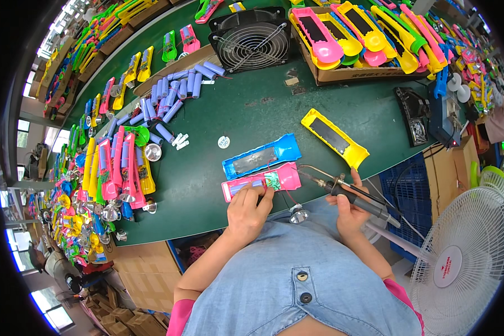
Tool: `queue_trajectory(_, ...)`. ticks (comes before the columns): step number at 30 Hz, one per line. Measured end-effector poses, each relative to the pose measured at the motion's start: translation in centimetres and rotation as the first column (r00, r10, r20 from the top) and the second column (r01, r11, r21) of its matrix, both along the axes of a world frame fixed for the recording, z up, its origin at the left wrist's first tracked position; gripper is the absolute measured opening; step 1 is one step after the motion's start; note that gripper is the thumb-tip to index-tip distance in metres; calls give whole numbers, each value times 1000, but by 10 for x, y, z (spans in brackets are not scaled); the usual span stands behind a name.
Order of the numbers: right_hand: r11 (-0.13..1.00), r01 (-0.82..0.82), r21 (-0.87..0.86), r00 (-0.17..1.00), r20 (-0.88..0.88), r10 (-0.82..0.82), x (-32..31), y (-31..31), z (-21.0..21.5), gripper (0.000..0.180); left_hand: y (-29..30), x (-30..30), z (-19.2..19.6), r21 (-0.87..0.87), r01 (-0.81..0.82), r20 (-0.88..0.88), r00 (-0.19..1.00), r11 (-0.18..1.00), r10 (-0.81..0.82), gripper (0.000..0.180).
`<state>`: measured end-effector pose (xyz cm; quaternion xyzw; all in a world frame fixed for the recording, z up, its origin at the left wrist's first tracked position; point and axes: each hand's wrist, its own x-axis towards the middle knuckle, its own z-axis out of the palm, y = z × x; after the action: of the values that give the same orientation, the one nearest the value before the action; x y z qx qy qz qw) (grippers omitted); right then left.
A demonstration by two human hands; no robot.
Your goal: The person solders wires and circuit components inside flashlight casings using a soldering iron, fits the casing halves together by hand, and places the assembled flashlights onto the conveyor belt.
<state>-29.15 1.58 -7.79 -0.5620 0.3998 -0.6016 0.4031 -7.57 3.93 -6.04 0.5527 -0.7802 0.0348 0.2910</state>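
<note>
Pinning the open pink plastic torch shell (pixel 261 181) flat with my left hand (pixel 248 211), fingers curled down onto its near edge, I keep my right hand (pixel 350 210) closed around the black-handled soldering iron (pixel 350 193), whose bent metal tip sits just right of the shell's rounded end. That shell lies on the dark green bench mat (pixel 263 112), close to its near edge and right in front of me, with a blue plastic torch shell (pixel 261 156) touching it on the far side and a yellow plastic torch shell (pixel 334 138) beyond the iron. My worry is the hot tip: a slip of the wrist could melt the pink wall or nick the thin red wires beside the small circuit board. A loose silver reflector cup (pixel 298 215) sits off the mat near the shell, easy to knock. Open mat lies beyond the blue shell; left of it, piled shells and lilac battery cells (pixel 176 89) crowd in.
</note>
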Motion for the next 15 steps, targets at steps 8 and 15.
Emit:
queue_trajectory(8, 997, -74, 33, 991, -109, 78, 1, 2, 8, 19, 2, 8, 12, 57, 6, -258, 966, 998, 9, 24)
queue_trajectory(15, 986, 13, -163, 955, -291, -61, -12, -22, 5, 17, 11, 42, 177, -492, 192, -165, 937, 849, -307, 16)
